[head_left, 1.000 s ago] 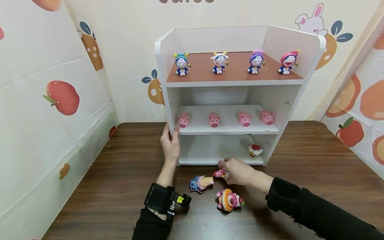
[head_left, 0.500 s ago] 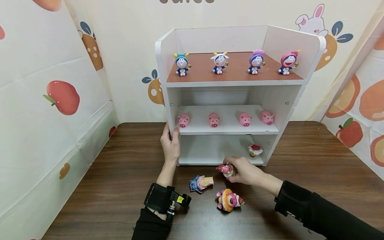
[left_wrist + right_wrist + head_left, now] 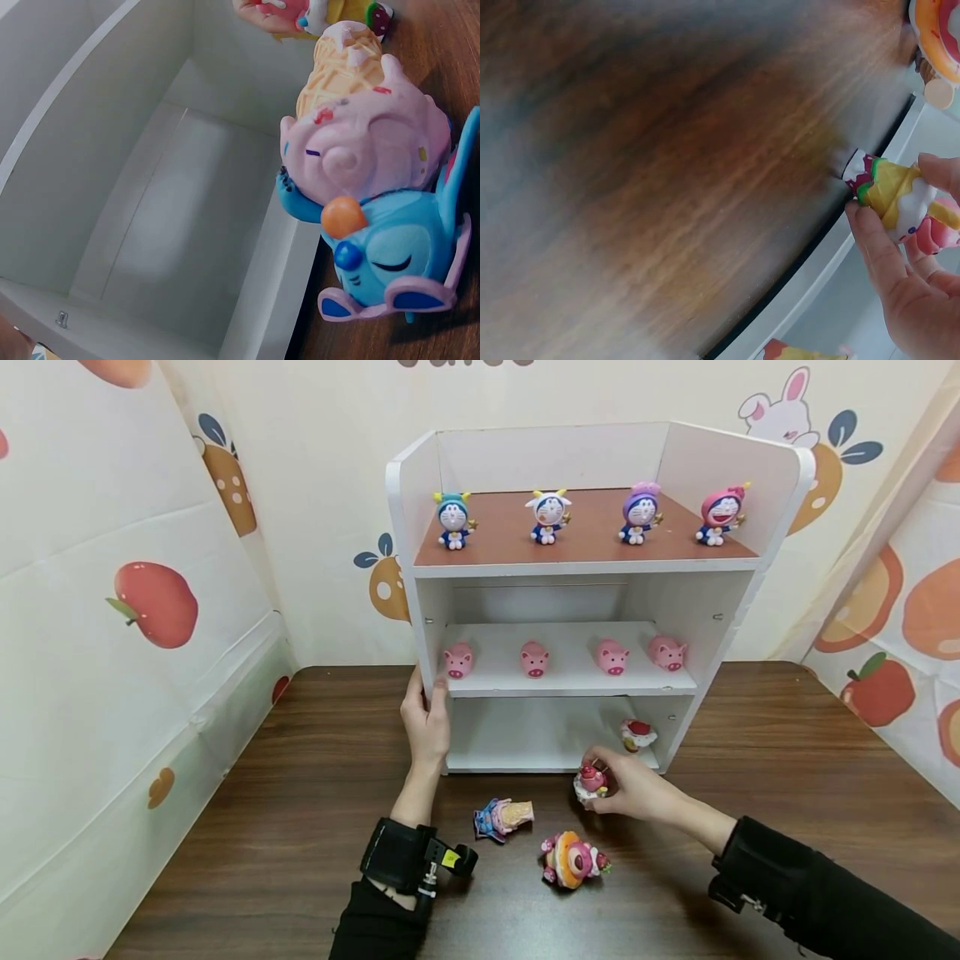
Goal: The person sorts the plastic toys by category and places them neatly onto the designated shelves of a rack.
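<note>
My left hand grips the left side panel of a white shelf unit, thumb at its front edge. In front of the bottom shelf, my right hand holds a small figurine with a pink top. The right wrist view shows this figurine's yellow, white and maroon body between thumb and fingers. On the table lies a blue-and-pink ice-cream-cone figurine, large in the left wrist view. Nearer me is a pink figurine with an orange ring.
A red-and-white figurine occupies the bottom shelf's right end. Several pink pig figurines line the middle shelf. Across the top stand several blue cat figurines in coloured hoods. Printed sheets surround the wooden table.
My right hand has lifted the pink-topped figurine from beside the cone figurine, moved it rightward and turned it from lying toward upright. The left hand has stayed on the shelf unit.
</note>
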`<action>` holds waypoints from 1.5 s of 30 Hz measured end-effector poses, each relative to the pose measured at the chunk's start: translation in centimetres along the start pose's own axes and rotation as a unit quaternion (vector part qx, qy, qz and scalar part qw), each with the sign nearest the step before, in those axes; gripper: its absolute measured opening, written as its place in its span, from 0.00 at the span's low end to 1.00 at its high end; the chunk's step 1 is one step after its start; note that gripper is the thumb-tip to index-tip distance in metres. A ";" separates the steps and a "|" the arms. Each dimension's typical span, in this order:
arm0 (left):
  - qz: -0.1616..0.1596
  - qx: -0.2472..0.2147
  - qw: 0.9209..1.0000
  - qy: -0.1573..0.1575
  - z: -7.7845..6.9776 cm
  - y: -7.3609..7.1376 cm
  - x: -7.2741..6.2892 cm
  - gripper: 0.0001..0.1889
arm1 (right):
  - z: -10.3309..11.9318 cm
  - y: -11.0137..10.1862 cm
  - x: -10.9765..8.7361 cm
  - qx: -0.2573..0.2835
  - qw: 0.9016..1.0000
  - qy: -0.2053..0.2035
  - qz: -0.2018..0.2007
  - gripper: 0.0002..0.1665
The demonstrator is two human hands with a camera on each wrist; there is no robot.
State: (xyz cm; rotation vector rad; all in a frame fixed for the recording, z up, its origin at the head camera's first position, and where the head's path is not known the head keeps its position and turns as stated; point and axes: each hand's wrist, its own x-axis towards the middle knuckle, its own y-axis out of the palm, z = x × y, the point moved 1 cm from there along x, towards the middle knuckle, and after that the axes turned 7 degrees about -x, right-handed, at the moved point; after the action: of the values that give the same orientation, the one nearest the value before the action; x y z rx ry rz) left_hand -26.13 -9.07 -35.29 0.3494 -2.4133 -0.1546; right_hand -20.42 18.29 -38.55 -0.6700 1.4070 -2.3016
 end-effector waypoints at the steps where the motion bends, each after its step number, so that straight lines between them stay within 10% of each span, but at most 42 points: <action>1: 0.001 0.000 1.000 0.001 0.0 0.0 0.0 0.24 | 0.0 -0.1 0.0 0.001 1.000 0.001 0.001 0.24; 25: -0.005 0.003 1.000 0.001 0.2 -0.1 0.0 0.23 | 1.5 -3.0 0.5 -0.069 0.986 -0.149 -0.013 0.14; 37: -0.007 0.004 1.000 0.002 0.1 0.1 0.0 0.23 | 1.1 -3.3 0.6 -0.090 0.991 -0.065 -0.076 0.02; 45: -0.007 0.001 1.000 0.003 0.1 0.0 0.0 0.22 | 1.0 -3.4 -0.1 -0.123 0.987 -0.005 -0.100 0.12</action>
State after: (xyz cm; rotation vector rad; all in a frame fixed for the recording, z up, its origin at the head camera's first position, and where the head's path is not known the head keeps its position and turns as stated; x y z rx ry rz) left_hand -26.20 -9.05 -35.32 0.3670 -2.4055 -0.1576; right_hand -19.95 19.08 -35.12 -0.9315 1.7075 -2.2866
